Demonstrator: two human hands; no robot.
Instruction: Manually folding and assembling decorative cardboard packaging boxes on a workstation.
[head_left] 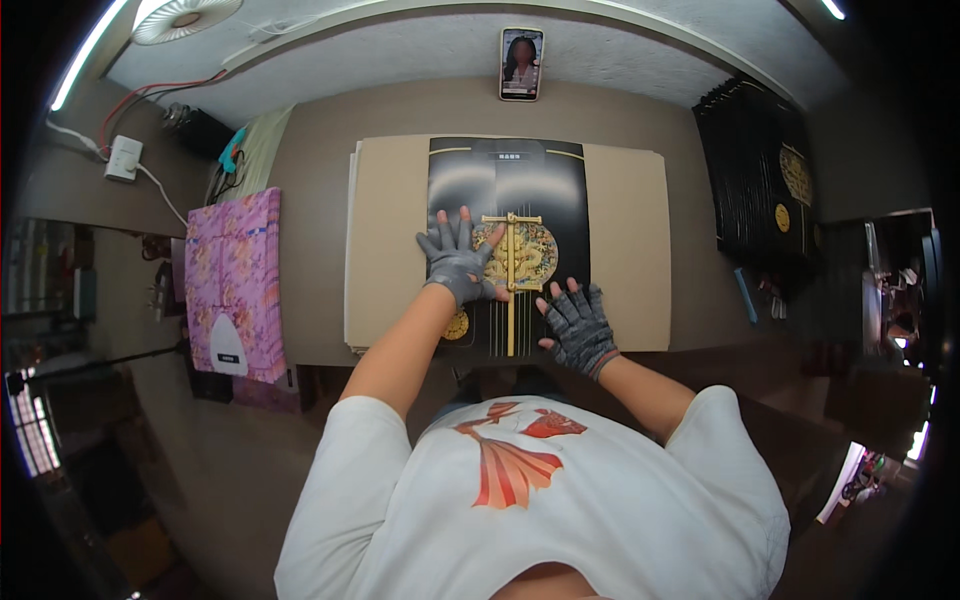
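A glossy black printed sheet or folder (462, 180) with gold patterns lies in front of me on a stack of tan cardboard (630, 240). At its middle is a round gold emblem (540, 262), crossed by a gold upright strip. My left hand (458, 262), in a grey fingerless glove, rests spread on the black piece beside the emblem's left side. My right hand (578, 328), gloved the same way, lies with fingers apart near the piece's lower right edge. Neither hand grips anything. My left hand partly covers the emblem's left edge.
Purple floral folded pieces (235, 280) are stacked at the left. A pile of black and gold pieces (755, 175) stands at the far right. Against the back wall leans a phone (521, 65). A white power socket (124, 158) with cables and teal-handled scissors (232, 150) sit at the left.
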